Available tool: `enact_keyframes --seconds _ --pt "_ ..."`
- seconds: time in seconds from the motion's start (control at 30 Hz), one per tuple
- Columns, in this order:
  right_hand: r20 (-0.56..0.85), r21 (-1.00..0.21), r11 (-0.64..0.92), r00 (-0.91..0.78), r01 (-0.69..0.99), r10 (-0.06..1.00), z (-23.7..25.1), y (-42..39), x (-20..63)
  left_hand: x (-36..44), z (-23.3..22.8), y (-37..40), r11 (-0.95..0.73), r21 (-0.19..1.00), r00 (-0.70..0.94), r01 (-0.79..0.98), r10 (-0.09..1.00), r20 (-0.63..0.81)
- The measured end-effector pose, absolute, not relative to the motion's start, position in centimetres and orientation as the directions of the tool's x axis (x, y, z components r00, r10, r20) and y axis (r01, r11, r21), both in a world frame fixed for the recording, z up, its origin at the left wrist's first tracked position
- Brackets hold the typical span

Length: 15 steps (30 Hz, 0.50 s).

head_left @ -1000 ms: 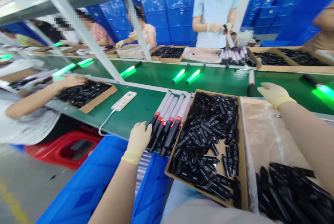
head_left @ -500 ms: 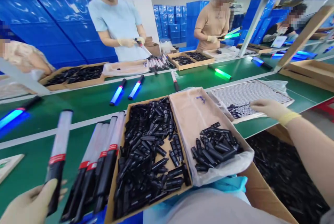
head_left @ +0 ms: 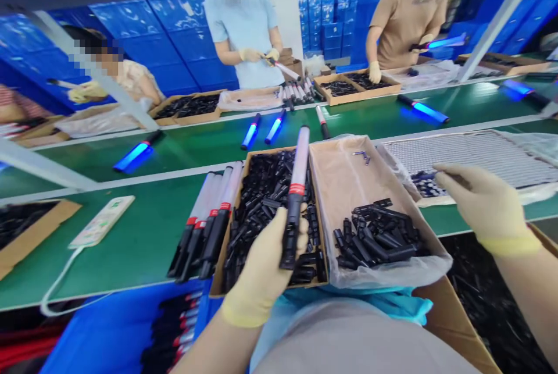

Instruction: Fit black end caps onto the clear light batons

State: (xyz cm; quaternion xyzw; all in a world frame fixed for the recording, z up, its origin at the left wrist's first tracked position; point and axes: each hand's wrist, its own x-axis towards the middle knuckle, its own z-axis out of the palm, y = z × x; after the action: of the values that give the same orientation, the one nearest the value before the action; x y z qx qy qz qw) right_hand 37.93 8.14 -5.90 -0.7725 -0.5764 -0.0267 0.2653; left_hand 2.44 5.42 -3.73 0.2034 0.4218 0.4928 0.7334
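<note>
My left hand (head_left: 261,263), in a pale glove, is wrapped round the black handle of an unlit light baton (head_left: 299,167). The baton has a clear tube and a red band, and it stands tilted over a cardboard box of black plastic parts (head_left: 261,188). My right hand (head_left: 483,202), also gloved, is at the near edge of a tray of small cylindrical batteries (head_left: 475,153). Its fingertips are pinched together beside some dark loose cells (head_left: 429,188); whatever they hold is too small to tell. Between the hands sits a plastic-lined box (head_left: 337,173) with black handle parts (head_left: 377,234).
Several unlit batons (head_left: 213,217) lie left of the parts box. A power strip (head_left: 102,223) is farther left. Blue-lit batons (head_left: 135,156) lie on the green conveyor (head_left: 187,150). Co-workers (head_left: 244,36) stand across it. A metal post (head_left: 501,19) slants at right.
My left hand has brought the baton from the far left to above the parts box. My right hand stays by the battery tray. The view has turned left.
</note>
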Motion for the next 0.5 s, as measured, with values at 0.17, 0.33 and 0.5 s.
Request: enact_keyframes --seconds 0.17,0.33,0.5 --pt "0.629 -0.495 0.572 -0.184 0.654 0.755 -4.6 2.4 25.7 6.9 -5.6 5.2 0.384 0.719 0.163 -0.58 0.919 -0.359" --pt "0.717 -0.361 0.7 -0.297 0.616 0.631 -5.3 3.1 21.0 7.7 -5.7 4.5 0.266 0.773 0.055 -0.576 0.956 -0.288" --pt "0.752 -0.277 0.697 -0.302 0.661 0.586 -6.3 3.6 20.2 7.1 -5.5 3.9 0.213 0.808 -0.041 -0.549 0.959 -0.28"
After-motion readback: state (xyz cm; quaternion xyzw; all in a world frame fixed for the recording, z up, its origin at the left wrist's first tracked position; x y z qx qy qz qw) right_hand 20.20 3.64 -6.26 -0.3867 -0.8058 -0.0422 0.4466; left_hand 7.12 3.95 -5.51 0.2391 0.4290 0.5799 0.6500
